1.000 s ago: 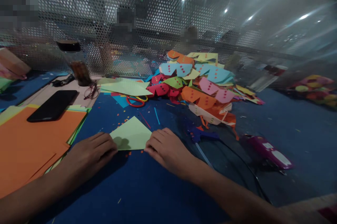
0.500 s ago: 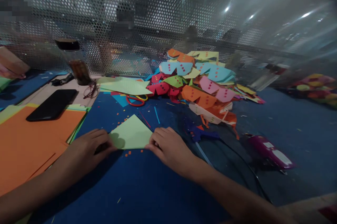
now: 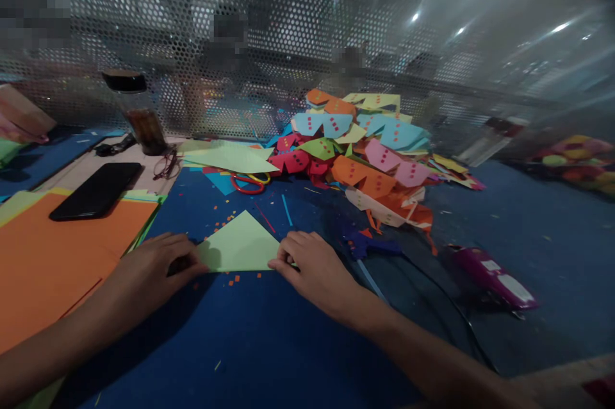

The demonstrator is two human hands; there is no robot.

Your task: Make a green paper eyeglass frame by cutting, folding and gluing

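Observation:
A pale green paper (image 3: pixel 244 245), folded into a triangle with its point away from me, lies on the blue table in front of me. My left hand (image 3: pixel 170 261) pinches its left corner between thumb and fingers. At the right corner, my right hand (image 3: pixel 307 261) is closed on the paper, thumb below and fingers curled above. The straight folded edge runs between both hands, nearest to me. Small orange paper squares (image 3: pixel 234 281) lie scattered just around the triangle.
Orange sheets (image 3: pixel 62 255) with a black phone (image 3: pixel 96 191) on top lie at left. Behind stand a jar (image 3: pixel 141 120), red-handled scissors (image 3: pixel 247 183) and a heap of cut paper shapes (image 3: pixel 365 165). A blue glue gun (image 3: pixel 369 243) and purple pouch (image 3: pixel 494 277) are at right.
My hands have moved slightly apart along the paper's folded edge, the right one a little to the right. The triangle stays in about the same place.

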